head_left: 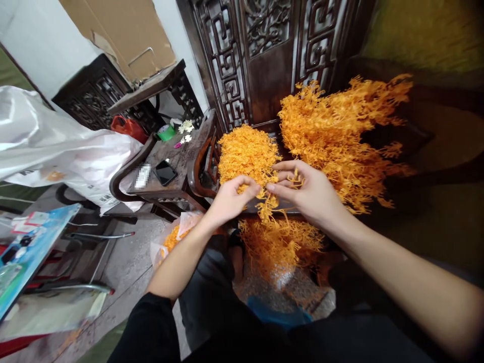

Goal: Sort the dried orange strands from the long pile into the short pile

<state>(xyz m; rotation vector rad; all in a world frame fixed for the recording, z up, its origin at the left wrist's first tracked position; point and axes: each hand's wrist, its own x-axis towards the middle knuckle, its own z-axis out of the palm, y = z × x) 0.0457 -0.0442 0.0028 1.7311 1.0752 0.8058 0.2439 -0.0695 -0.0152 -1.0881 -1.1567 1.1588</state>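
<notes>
Left hand [230, 199] and right hand [306, 191] met just in front of the orange heap [247, 151], fingertips pinched shut on one orange sprig [266, 201] between them. Sprig hung from the pinch, just below the heap's near edge, branches dangling toward the loose orange tangle [280, 244] lower down. Looked like thin moulded plastic: very light, springy, branchy, likely to snag on neighbours and snap at the thin joints if yanked. Probably best held at the stem or a thick junction, not at the tips; pulled slowly to untangle. Not slippery by the look of it, though texture too fine to tell. Big orange bunch [340, 131] stood just right of the heap, touching or nearly so. Phone [165, 173] lay on the dark wooden chair [177, 161] left of the heap. White plastic bag [56, 146] further left, well apart.
</notes>
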